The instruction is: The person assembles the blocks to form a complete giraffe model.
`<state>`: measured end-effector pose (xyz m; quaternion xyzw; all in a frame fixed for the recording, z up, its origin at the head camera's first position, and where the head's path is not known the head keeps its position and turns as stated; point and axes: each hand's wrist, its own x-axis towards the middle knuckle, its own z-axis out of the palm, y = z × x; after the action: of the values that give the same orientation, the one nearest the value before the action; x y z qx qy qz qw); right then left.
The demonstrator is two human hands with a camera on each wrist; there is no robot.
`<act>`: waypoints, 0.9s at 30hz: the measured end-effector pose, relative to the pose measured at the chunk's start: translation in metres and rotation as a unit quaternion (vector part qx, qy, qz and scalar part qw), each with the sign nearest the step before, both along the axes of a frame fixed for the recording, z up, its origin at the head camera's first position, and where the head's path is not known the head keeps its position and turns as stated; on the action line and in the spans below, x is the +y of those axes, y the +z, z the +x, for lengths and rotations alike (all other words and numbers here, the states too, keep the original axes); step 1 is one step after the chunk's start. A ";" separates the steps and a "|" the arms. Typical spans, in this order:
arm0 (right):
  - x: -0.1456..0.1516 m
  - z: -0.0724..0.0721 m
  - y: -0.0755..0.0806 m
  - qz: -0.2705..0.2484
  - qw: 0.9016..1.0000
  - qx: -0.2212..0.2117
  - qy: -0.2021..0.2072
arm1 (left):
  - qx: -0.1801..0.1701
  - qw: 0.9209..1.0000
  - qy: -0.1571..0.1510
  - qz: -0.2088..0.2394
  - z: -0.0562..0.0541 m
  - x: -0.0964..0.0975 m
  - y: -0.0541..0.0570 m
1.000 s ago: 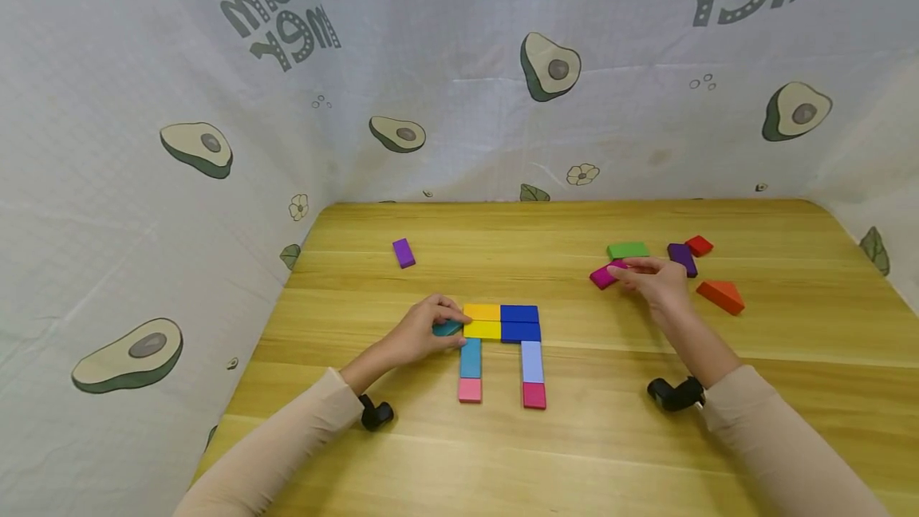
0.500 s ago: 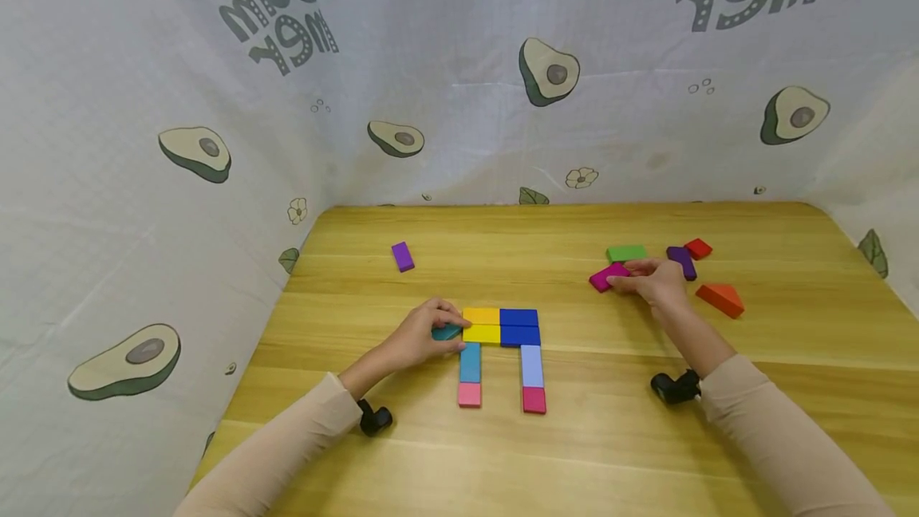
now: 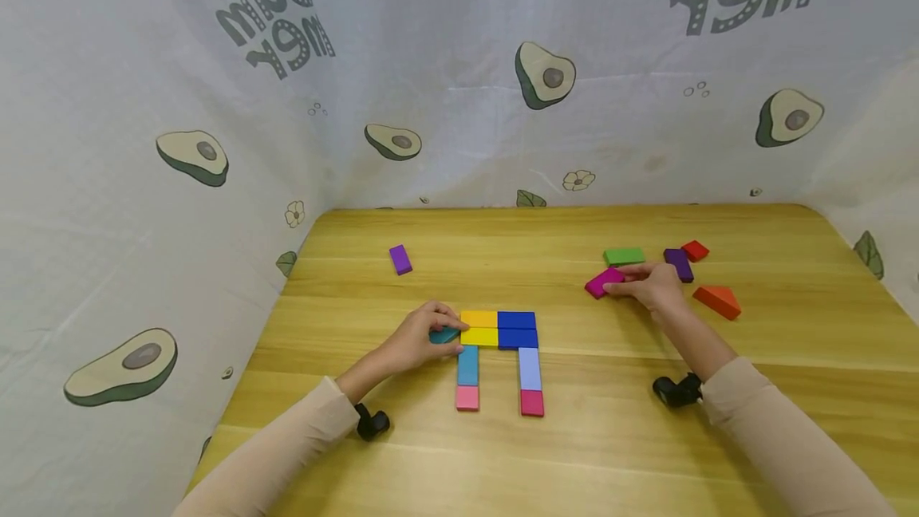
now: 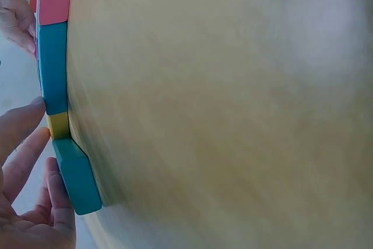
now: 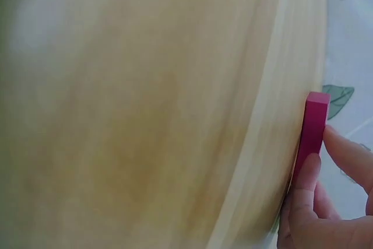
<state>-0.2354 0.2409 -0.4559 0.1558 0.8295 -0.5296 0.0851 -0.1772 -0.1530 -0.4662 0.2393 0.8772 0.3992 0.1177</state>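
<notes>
In the head view my left hand (image 3: 416,337) rests at the left end of a flat block figure. Its fingers touch a teal block (image 3: 445,336) and the edge of a yellow block (image 3: 479,337); the thumb touches the top of an upright blue-teal block (image 3: 468,365). The left wrist view shows the fingers fairly straight against the teal block (image 4: 78,179). Toward the right, my right hand (image 3: 655,287) pinches a magenta block (image 3: 603,283) between thumb and fingers. That magenta block (image 5: 313,126) appears long and narrow in the right wrist view.
Blue blocks (image 3: 517,329) adjoin the yellow ones; a light blue block (image 3: 530,369), a pink block (image 3: 467,398) and a crimson block (image 3: 532,402) form legs. Loose blocks: purple (image 3: 400,259), green (image 3: 624,257), dark purple (image 3: 678,264), red (image 3: 695,250), orange triangle (image 3: 718,301).
The right hand has shifted the magenta block slightly toward the person, away from the green block. The left hand stays in place; the head view has tilted slightly.
</notes>
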 end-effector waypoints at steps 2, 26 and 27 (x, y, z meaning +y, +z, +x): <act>-0.001 0.001 -0.001 -0.004 1.000 -0.001 0.004 | 0.001 1.000 -0.001 0.004 0.001 0.000 0.000; -0.031 0.024 0.001 -0.004 0.995 0.014 0.097 | -0.004 1.000 -0.004 0.015 0.002 0.000 0.002; -0.033 0.025 0.001 -0.002 0.995 0.014 0.100 | -0.005 1.000 -0.004 0.015 0.002 0.000 0.002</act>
<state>-0.2105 0.2082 -0.4552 0.0641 0.8410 -0.5222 0.1263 -0.1747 -0.1533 -0.4645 0.2429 0.8696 0.4128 0.1200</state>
